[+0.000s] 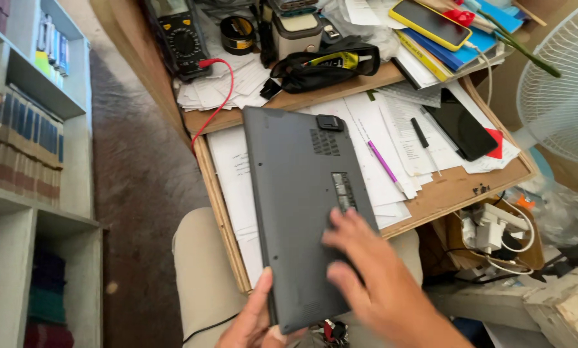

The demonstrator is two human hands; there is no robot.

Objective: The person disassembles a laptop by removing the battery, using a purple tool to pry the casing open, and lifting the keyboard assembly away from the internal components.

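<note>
A dark grey laptop [295, 187] lies upside down on papers on a wooden board, its vented bottom panel facing up. My left hand [250, 319] grips its near left corner from below, thumb on the edge. My right hand [372, 277] lies flat on the near right part of the panel, fingers spread, next to a label strip [343, 191].
The wooden board [450, 190] holds papers, a purple pen [383, 161], a black pen [420, 133] and a dark phone [461, 125]. Behind are a multimeter [179, 35] with red lead, black pouch [324, 64], yellow-cased phone [431, 22]. A white fan [559, 84] stands right, shelves [24, 129] left.
</note>
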